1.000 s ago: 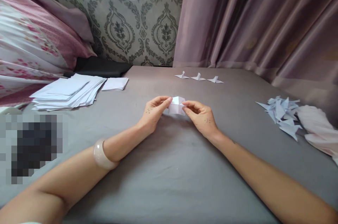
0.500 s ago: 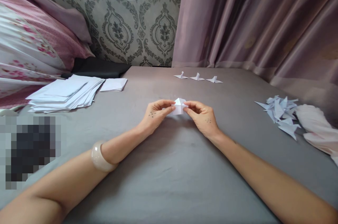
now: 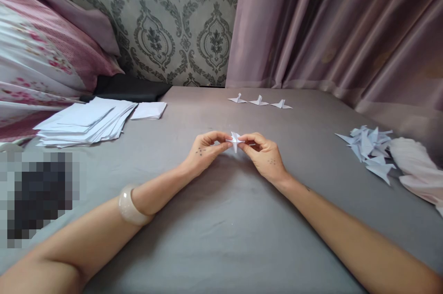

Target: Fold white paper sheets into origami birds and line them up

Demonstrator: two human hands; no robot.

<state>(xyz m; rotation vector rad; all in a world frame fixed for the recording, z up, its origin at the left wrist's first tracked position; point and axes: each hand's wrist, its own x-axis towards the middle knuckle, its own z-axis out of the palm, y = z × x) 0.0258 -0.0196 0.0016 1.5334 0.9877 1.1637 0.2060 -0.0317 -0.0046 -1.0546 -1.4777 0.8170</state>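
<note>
A small piece of folded white paper [image 3: 235, 141] is held between my two hands, just above the grey cloth surface [image 3: 221, 220]. My left hand [image 3: 207, 148] pinches its left side with thumb and index finger. On the opposite side, my right hand [image 3: 265, 153] has the same thumb-and-finger grip. Pointed flaps stick up and down at the paper's middle, while its side edges are partly covered by my fingertips. Beyond my hands, three folded paper birds [image 3: 259, 100] stand in a row.
At the left lies a large stack of white paper [image 3: 83, 121], with a smaller stack [image 3: 148, 110] beside it. A heap of folded paper birds [image 3: 368, 144] sits at the right, against a pale cloth [image 3: 415, 165]. A black flat item [image 3: 133, 87] lies at the back left.
The paper between my hands has gone from a wider, flatter shape to a narrower one with pointed flaps. My hands have drawn slightly closer together, still gripping its sides.
</note>
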